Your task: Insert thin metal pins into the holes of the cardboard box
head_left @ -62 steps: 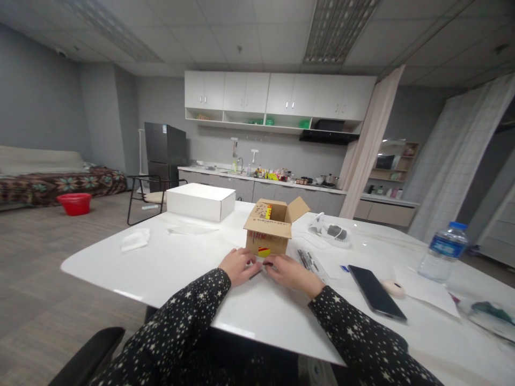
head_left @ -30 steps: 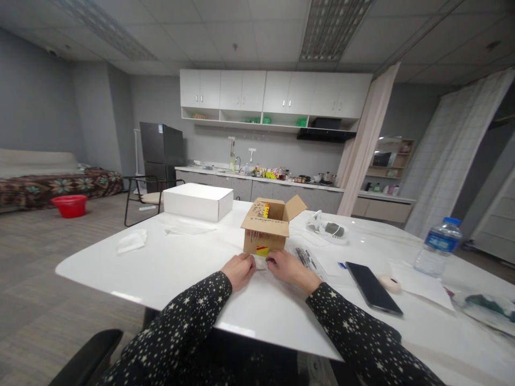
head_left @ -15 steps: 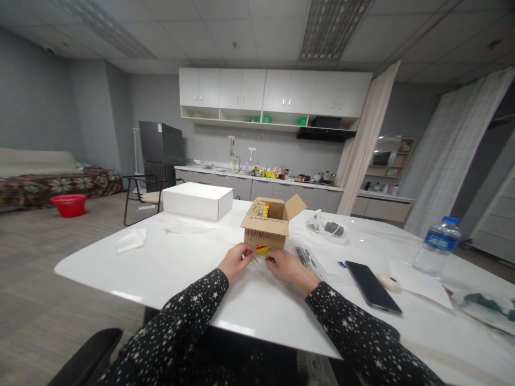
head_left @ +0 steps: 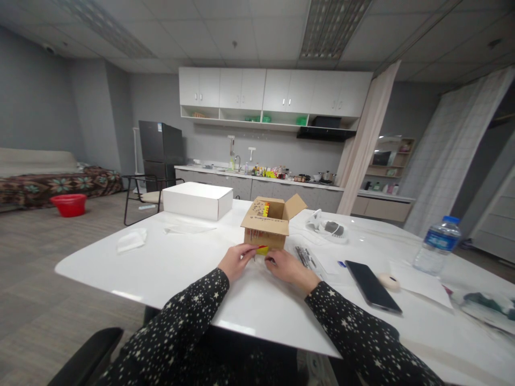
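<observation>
Before cardboard box [head_left: 267,229]: left hand [head_left: 236,261], right hand [head_left: 286,266] knuckles-up, grip pinching small item, identity unclear

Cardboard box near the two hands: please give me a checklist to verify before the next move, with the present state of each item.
1. Cardboard box flaps open: ok.
2. Box standing upright on the white table: ok.
3. Left hand at the box's front bottom edge, fingers pinching something small: ok; what it is, cannot tell.
4. Right hand resting on the table beside the box: ok.
5. Black phone and pens apart from both hands: ok.
6. Water bottle upright, far to the right: ok.
</observation>
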A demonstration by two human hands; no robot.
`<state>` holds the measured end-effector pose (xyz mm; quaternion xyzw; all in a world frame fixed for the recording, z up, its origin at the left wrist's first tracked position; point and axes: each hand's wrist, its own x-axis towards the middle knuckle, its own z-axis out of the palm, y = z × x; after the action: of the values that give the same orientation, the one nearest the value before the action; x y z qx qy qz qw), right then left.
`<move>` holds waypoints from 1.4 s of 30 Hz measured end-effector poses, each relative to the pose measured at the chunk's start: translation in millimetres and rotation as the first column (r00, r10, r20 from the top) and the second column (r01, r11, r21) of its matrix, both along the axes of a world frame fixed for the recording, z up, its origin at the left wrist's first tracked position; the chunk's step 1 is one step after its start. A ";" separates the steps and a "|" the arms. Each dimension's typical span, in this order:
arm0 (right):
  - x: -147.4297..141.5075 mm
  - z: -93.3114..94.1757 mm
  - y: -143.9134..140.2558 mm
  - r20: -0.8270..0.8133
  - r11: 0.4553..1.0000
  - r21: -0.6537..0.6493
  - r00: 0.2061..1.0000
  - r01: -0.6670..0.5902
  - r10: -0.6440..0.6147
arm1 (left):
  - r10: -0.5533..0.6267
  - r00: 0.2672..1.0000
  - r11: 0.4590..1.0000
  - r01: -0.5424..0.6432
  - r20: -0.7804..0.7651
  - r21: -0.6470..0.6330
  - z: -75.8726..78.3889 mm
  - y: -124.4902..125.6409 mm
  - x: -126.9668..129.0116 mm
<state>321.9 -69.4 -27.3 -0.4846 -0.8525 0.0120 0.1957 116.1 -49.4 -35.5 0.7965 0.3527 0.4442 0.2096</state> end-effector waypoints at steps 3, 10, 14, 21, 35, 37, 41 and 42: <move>0.1 -0.2 0.5 0.006 1.000 -0.002 1.000 0.005 -0.005 | -0.004 0.998 0.999 0.007 -0.067 0.043 1.1 -2.3 0.3; -0.6 0.5 0.0 0.018 1.000 0.001 1.000 0.011 -0.011 | -0.070 0.994 0.995 0.064 -0.083 -0.072 -0.3 -5.6 0.2; -0.2 -1.0 -0.2 0.023 1.000 -0.001 1.000 0.008 -0.008 | -0.067 0.997 0.983 0.074 0.048 -0.170 -4.3 -1.7 0.5; -1.7 -2.2 0.1 0.022 1.000 0.016 1.000 0.004 -0.004 | -0.075 0.990 0.976 0.098 0.120 -0.196 -1.8 -4.7 0.8; -4.6 -4.3 -2.7 0.000 1.000 0.023 1.000 -0.016 0.016 | -0.090 0.996 0.977 0.086 -0.013 -0.193 -1.2 -12.7 -4.2; -4.3 -4.2 -2.5 0.006 1.000 0.022 1.000 -0.014 0.013 | -0.084 0.996 0.984 0.079 -0.021 -0.160 1.2 -14.8 -3.5; -3.2 -4.0 -1.5 0.022 1.000 0.013 1.000 -0.001 0.001 | -0.061 0.998 0.994 0.059 -0.014 -0.097 6.5 -17.3 -0.3; -2.8 -4.1 -1.2 0.022 1.000 0.012 1.000 0.003 -0.003 | -0.055 0.998 0.996 0.053 -0.019 -0.076 7.7 -17.5 1.0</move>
<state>319.1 -70.6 -31.4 -0.4849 -0.8539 0.0013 0.1891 117.2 -66.8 -27.8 0.8019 0.3497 0.4163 0.2476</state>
